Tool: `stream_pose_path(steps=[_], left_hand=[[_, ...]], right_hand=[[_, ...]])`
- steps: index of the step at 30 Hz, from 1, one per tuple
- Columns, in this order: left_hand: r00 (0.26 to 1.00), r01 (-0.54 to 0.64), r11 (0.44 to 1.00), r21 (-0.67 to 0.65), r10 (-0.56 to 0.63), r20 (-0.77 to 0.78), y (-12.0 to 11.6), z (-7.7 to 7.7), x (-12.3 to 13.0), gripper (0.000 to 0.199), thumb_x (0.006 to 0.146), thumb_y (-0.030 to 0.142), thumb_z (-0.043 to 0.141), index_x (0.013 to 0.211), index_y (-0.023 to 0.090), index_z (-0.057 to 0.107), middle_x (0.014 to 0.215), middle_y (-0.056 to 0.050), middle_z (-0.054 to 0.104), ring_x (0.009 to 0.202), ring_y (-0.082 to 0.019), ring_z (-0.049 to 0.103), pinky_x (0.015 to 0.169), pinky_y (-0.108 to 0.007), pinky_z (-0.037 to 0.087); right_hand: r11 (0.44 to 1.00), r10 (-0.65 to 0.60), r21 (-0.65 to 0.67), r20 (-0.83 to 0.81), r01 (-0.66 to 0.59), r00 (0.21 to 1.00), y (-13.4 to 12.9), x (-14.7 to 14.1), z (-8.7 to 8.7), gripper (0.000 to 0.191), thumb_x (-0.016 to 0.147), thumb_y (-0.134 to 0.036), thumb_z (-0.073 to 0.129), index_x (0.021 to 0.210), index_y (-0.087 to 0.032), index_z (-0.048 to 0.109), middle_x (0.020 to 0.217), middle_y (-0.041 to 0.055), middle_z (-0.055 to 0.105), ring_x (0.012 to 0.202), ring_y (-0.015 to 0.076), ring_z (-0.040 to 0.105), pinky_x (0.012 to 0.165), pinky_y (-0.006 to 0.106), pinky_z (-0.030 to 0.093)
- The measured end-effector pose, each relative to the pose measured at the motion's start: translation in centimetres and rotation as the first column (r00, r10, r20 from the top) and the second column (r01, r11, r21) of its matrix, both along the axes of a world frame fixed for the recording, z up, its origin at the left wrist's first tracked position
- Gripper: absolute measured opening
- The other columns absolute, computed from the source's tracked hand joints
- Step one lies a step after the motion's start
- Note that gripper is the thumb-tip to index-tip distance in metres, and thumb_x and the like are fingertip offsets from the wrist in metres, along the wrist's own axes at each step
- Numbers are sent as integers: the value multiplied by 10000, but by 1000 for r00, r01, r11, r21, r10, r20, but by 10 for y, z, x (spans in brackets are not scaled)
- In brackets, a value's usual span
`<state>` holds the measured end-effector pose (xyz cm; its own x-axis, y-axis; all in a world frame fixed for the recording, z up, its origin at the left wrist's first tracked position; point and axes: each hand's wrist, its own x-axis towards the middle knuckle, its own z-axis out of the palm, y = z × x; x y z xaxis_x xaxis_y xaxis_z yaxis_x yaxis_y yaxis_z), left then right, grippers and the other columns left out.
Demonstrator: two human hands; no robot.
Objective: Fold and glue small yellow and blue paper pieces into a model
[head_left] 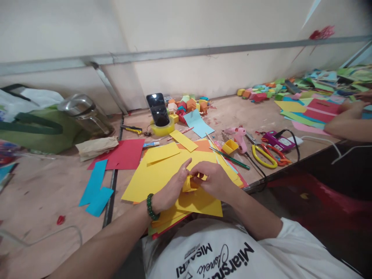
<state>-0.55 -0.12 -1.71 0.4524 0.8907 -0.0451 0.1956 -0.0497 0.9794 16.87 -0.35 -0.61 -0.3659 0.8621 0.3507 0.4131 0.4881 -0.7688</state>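
Between my two hands is a small folded piece of yellow paper (189,185), partly covered by the fingers. My left hand (175,185), with a green bead bracelet (150,207) on the wrist, grips its left side, thumb pointing up. The fingers of my right hand (216,179) pinch it from the right. Below both hands lies a stack of yellow paper sheets (151,178). Two yellow strips (183,140) rest on top of the stack. Just beyond my right hand are a green pencil (232,159) and a small yellow paper box (229,146).
A pink glue gun (240,138), yellow-handled scissors (264,156) and a purple power strip (277,140) lie to the right. A phone (157,109) stands in a tape roll (162,128). Blue strips (94,184) and a glass bottle (87,116) are left. A co-worker's hand (350,110) is far right.
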Motion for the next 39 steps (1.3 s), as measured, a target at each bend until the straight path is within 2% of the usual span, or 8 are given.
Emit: stream_pose_path(steps=[7,12,16,22,27,32,35,39], left_hand=[[997,74,995,-70,-77,-32,-1,0,-1,878,799,781,273,1471,216,288,1561,-87,261,1439,-271,212,1195,-424,144],[992,126,987,-102,-128,-14,-2,4,1,886,821,761,251,1487,177,245,1580,-100,196,1451,-279,161,1194,-435,115],[992,121,991,-64,-122,-18,1,5,-1,877,843,736,247,1486,139,234,1584,-110,172,1457,-263,130,1195,-416,108],[992,125,991,-45,-126,-22,6,-3,-3,877,839,743,244,1486,150,237,1584,-108,179,1454,-266,141,1198,-404,83],[996,85,995,-47,-85,0,5,-3,-2,821,856,716,264,1478,181,266,1586,-82,182,1459,-260,120,1199,-400,79],[997,81,995,-51,-80,22,5,-3,-1,832,847,725,277,1480,186,270,1585,-84,186,1457,-267,126,1199,-413,69],[994,76,996,-50,-72,78,5,-5,-2,784,856,697,329,1472,214,295,1577,-76,218,1441,-291,171,1185,-444,139],[986,113,976,-184,-89,138,5,-1,-3,754,864,662,379,1487,257,249,1556,-120,243,1161,-328,540,982,-506,436]], right_hand=[[963,80,-259,-4,-78,997,-6,6,12,77,790,-177,620,778,-185,695,666,-16,686,538,98,563,507,198,421],[999,32,6,99,-33,995,-5,6,1,136,770,-86,567,752,-176,669,667,-7,669,561,98,565,544,198,422],[955,-79,293,141,35,987,-4,0,-12,158,769,-52,509,725,-159,616,651,14,631,551,106,541,539,213,404],[989,12,142,197,-40,980,-1,0,-10,199,747,-22,555,859,-173,617,745,8,674,614,111,581,585,209,434],[936,-88,353,223,4,971,1,-3,-18,236,724,8,490,837,-168,599,692,15,644,630,141,566,586,238,421],[949,-43,313,248,-38,968,2,-4,-21,296,716,5,506,920,-184,604,735,16,656,672,150,580,606,239,433],[961,-36,274,223,-27,974,2,-3,-20,319,693,20,482,908,-179,609,735,25,660,698,161,594,630,249,441],[986,-130,121,115,116,985,5,-2,-17,201,738,-47,472,825,-179,595,683,10,630,601,139,565,579,234,422]])
